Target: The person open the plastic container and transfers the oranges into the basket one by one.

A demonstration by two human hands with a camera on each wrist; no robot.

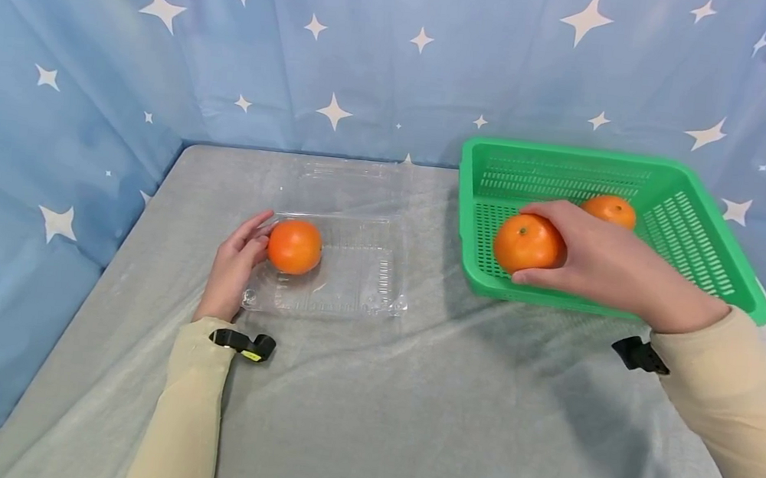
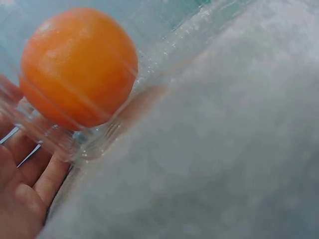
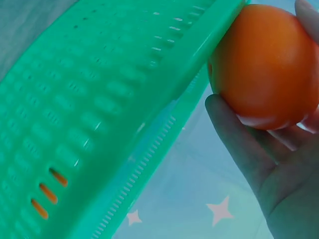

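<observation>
The two hands are well apart. The right hand [image 1: 602, 264] grips an orange [image 1: 526, 244] above the near left part of the green plastic basket [image 1: 571, 152], thumb on the near side and fingers on the far side; holding it from both sides probably keeps so round a thing from rolling out of the grasp. Another orange [image 1: 609, 209] sits in the basket behind that hand, partly hidden, where the slotted walls likely keep it from straying. The left hand [image 1: 231, 270] rests its loosely extended fingers against the left wall of the clear plastic clamshell container [image 1: 351, 282], apparently steadying so light a box on the grey cloth [image 1: 406, 426]. A single orange [image 1: 295, 247] lies inside at the left end, near those fingers. The container's lid [image 1: 353, 188] lies folded back beyond it, leaving the tray uncovered from above.
</observation>
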